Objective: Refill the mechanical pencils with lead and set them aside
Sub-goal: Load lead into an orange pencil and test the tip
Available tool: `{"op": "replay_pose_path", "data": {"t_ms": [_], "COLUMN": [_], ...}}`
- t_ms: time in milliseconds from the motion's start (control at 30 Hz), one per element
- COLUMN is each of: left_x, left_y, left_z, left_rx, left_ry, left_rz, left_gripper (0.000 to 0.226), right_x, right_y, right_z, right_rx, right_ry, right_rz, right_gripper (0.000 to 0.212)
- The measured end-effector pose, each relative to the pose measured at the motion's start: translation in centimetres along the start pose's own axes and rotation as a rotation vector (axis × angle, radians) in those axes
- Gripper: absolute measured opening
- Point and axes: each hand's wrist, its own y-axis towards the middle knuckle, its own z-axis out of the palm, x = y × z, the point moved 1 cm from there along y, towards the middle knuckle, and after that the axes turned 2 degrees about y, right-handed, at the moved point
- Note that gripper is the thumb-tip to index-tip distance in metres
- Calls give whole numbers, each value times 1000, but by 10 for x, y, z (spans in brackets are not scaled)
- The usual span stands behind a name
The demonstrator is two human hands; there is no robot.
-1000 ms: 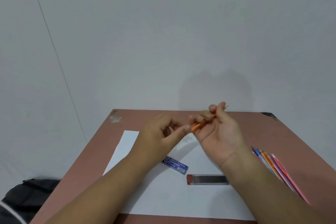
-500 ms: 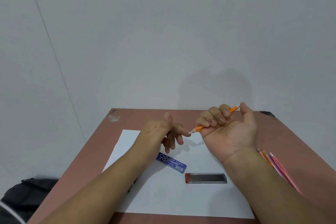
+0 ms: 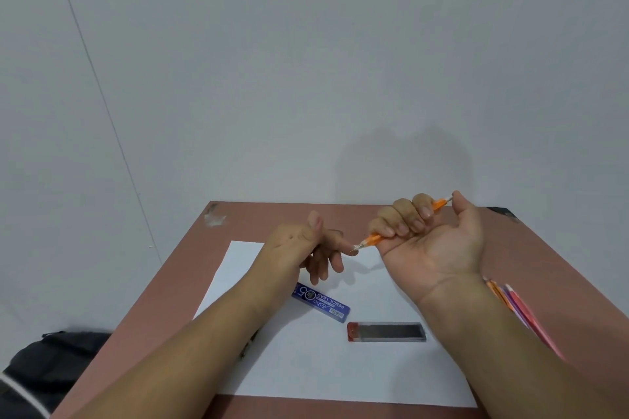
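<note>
Right hand: the right hand (image 3: 430,241) is wrapping a fist around the orange pencil (image 3: 374,239), palm turned up, thumb sitting at the push-button end, hovering over the far half of the table (image 3: 531,269).

Left hand: the left hand (image 3: 306,245) is holding nothing, fingers loosely curled, with the index fingertip touching or just about touching the pencil's metal tip. Can't tell if it's actually pressing.

Orange pencil: lying slantwise through the fist, tip pointing toward the left hand, button end poking out toward the far right corner of the table.

Step in hand: I'm guessing this is the check after loading, clicking the button to see if lead is feeding out, or nudging lead back in with the finger. Any lead at the tip is too small to make out.

Lead boxes: the blue lead box (image 3: 321,303) and the clear lead case (image 3: 386,332) are both lying on the white paper (image 3: 340,367), toward the near edge of the table, just beside each other.

Other pencils: a bunch of coloured pencils (image 3: 517,306) is lying along the right edge, partly hidden behind the right forearm.

Next move: probably setting this one aside and grabbing another. It calls for a gentle touch at the tip, since thin lead is likely snapping easily.
</note>
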Motion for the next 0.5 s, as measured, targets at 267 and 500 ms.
{"op": "replay_pose_path", "data": {"t_ms": [267, 500], "left_x": [-2, -3], "left_y": [-1, -1], "left_z": [0, 0], "left_rx": [18, 16], "left_ry": [-23, -26], "left_rz": [16, 21], "left_gripper": [85, 93], "right_x": [0, 0], "right_y": [0, -1], "right_z": [-1, 0], "right_rx": [24, 13], "right_ry": [-21, -47], "right_rz": [-3, -4], "right_gripper": [46, 47]}}
